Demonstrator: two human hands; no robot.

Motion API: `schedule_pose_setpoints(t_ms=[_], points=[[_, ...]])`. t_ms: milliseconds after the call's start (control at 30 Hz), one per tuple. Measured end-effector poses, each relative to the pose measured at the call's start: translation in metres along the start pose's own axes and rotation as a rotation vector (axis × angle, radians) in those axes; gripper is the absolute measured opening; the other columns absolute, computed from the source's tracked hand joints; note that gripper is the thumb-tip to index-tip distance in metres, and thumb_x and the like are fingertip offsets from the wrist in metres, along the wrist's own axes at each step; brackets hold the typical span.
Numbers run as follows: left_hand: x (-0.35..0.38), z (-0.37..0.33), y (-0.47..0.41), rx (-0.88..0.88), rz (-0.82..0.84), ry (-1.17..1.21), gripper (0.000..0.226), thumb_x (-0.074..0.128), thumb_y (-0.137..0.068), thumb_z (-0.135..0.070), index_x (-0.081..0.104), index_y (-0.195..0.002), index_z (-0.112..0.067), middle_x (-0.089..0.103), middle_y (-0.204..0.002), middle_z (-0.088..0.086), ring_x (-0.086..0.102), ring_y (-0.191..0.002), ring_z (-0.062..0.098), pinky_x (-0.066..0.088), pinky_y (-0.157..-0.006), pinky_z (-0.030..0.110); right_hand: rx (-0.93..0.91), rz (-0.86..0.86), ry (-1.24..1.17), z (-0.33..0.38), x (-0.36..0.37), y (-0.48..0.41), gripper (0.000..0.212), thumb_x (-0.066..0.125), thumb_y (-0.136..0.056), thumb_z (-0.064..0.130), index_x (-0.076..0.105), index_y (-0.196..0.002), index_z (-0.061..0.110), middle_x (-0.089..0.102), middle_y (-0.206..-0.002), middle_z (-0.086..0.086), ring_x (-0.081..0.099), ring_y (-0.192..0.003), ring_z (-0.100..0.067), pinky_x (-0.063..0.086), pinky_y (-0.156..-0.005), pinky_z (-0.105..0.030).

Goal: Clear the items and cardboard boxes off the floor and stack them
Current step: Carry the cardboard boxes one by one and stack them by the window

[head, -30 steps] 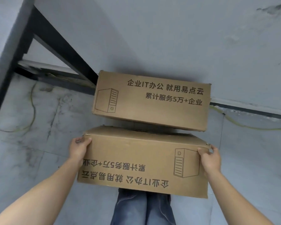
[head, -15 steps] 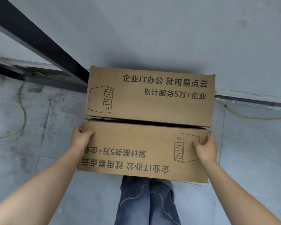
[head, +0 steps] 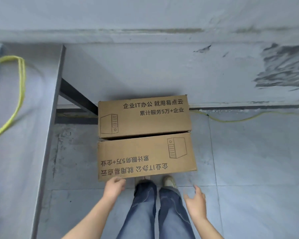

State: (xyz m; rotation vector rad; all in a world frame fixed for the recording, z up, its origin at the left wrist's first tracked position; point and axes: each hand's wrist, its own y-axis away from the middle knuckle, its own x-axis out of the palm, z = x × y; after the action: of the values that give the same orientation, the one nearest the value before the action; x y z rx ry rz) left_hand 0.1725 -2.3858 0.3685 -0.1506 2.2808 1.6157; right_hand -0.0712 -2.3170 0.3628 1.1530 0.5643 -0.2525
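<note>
Grey tiled floor (head: pixel 248 161) meets a scuffed grey wall (head: pixel 145 71).

1. Left hand (head: pixel 114 186): forearm extended forward, fingers loosely curled and holding nothing. The knuckles sit at the near left corner of the near cardboard box (head: pixel 141 156). I cannot tell whether they touch it.
2. Right hand (head: pixel 196 199): held off the box to its near right, fingers spread and slightly blurred, gripping nothing.
3. Box position: the near cardboard box lies just ahead of my shoes (head: pixel 169 181), print inverted. Its far edge butts the far cardboard box (head: pixel 143 119), which stands against the wall.
4. Clearance: on the left, a black frame (head: pixel 78 99) runs up to the far box's corner and a grey panel (head: pixel 16 169) borders the floor. On the right there is bare tile, and a yellow cable (head: pixel 231 120) trails along the wall base.
</note>
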Motion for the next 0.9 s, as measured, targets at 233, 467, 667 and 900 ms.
schedule_pose_setpoints(t_ms=[233,467,667,900], points=[[0.017,-0.004,0.087,0.198,0.151,-0.051,0.012,0.047,-0.096,-0.011,0.059,-0.095,-0.011,0.066,-0.091,0.007,0.062,-0.083,0.023,0.047,-0.076,0.031,-0.124,-0.067,-0.306,-0.021,-0.036,0.066,0.032,0.059,-0.088,0.013,0.055,-0.12,0.013,0.051,-0.125,-0.005,0.045,-0.122,-0.02,0.034,-0.095,-0.025],[0.064,-0.046,0.154,0.506,0.247,-0.163,0.014,0.045,-0.096,-0.011,0.059,-0.1,-0.009,0.067,-0.089,0.008,0.061,-0.08,0.02,0.046,-0.071,0.027,-0.145,-0.227,-0.707,-0.068,-0.092,0.106,0.024,0.061,-0.088,0.008,0.057,-0.111,0.01,0.057,-0.109,-0.006,0.053,-0.114,-0.023,0.038,-0.096,-0.028],[0.142,-0.061,0.226,0.656,0.376,-0.166,0.016,0.044,-0.098,-0.012,0.059,-0.102,-0.007,0.065,-0.09,0.01,0.06,-0.077,0.021,0.046,-0.072,0.028,-0.168,-0.43,-0.98,-0.137,-0.181,0.127,0.028,0.058,-0.089,0.004,0.056,-0.116,-0.002,0.057,-0.103,-0.011,0.052,-0.096,-0.018,0.039,-0.075,-0.021],[0.254,0.009,0.3,0.706,0.628,-0.419,0.015,0.047,-0.094,-0.007,0.059,-0.086,-0.009,0.065,-0.078,0.006,0.057,-0.066,0.019,0.038,-0.06,0.027,-0.154,-0.628,-1.146,-0.233,-0.219,0.154,0.013,0.061,-0.087,0.005,0.057,-0.099,0.008,0.056,-0.082,0.008,0.052,-0.076,0.001,0.042,-0.059,-0.002]])
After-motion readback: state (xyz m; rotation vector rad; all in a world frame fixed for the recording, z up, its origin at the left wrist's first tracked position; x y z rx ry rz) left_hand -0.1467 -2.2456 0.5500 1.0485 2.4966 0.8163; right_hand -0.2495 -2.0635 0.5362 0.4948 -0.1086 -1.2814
